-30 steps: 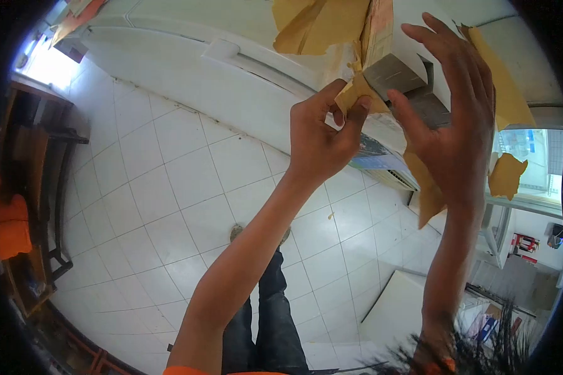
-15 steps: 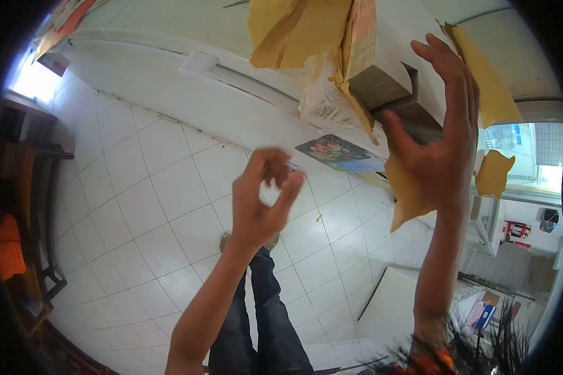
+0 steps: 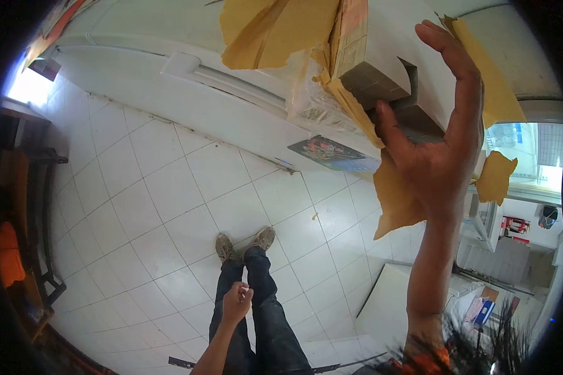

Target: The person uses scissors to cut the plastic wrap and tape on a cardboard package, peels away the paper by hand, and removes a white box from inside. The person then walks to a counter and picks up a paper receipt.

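A stack of paper sheets (image 3: 372, 78) lies in torn brown wrapping paper (image 3: 281, 31), with its grey cut edges facing me and one sheet corner curling up. My right hand (image 3: 441, 140) is spread wide at the near end of the stack. Its thumb touches or nearly touches the grey edges, and the fingers reach along the right side, partly hiding the sheets. Low in front of my legs, my left hand (image 3: 236, 303) is closed with curled fingers. A small pale spot shows at its fingertips, too small to name.
Clear plastic wrap (image 3: 322, 87) and a printed picture sheet (image 3: 331, 153) are at the white surface's edge. Below is a white tiled floor (image 3: 169, 187), with my shoes (image 3: 263, 239) on it. Dark furniture (image 3: 22, 175) stands left; a white cabinet (image 3: 391, 300) is lower right.
My left hand has dropped down and back towards my legs, its fingers closing further. My right thumb has moved up against the end of the paper stack. The view has shifted slightly.
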`<state>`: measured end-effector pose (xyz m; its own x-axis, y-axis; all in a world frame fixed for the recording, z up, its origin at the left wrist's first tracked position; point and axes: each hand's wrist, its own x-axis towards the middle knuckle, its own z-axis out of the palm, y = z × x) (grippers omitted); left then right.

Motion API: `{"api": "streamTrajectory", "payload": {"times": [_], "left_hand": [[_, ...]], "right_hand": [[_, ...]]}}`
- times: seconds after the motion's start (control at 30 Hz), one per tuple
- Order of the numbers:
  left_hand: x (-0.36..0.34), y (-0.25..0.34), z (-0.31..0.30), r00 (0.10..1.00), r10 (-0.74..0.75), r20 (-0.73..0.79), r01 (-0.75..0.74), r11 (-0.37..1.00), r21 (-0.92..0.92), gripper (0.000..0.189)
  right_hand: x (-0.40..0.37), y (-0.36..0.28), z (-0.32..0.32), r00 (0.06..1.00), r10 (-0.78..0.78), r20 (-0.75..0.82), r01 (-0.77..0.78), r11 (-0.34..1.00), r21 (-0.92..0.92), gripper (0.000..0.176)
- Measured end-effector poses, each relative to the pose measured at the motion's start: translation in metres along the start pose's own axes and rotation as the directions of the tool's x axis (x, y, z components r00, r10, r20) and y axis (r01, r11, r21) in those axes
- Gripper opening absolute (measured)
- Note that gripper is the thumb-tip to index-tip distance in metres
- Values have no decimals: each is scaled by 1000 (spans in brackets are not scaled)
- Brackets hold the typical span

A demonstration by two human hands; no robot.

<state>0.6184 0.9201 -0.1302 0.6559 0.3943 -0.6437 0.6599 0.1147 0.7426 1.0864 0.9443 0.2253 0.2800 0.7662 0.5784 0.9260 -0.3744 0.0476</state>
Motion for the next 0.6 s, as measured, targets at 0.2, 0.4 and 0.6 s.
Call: {"api": "streamTrajectory", "payload": {"times": [0.2,0.4,0.6], "left_hand": [[-8,-21,-26,993,-107,-47,112,988,109,22],[-11,-27,-36,989,-148,-29,151,972,180,25],[-17,-40,-31,994,-106,-28,109,972,208,27]], "right_hand": [[-2,9,3,988,-131,-77,133,991,22,79],[-13,66,12,961,-261,-97,258,965,-37,82],[4,15,-8,980,-81,184,132,950,-283,84]]}}
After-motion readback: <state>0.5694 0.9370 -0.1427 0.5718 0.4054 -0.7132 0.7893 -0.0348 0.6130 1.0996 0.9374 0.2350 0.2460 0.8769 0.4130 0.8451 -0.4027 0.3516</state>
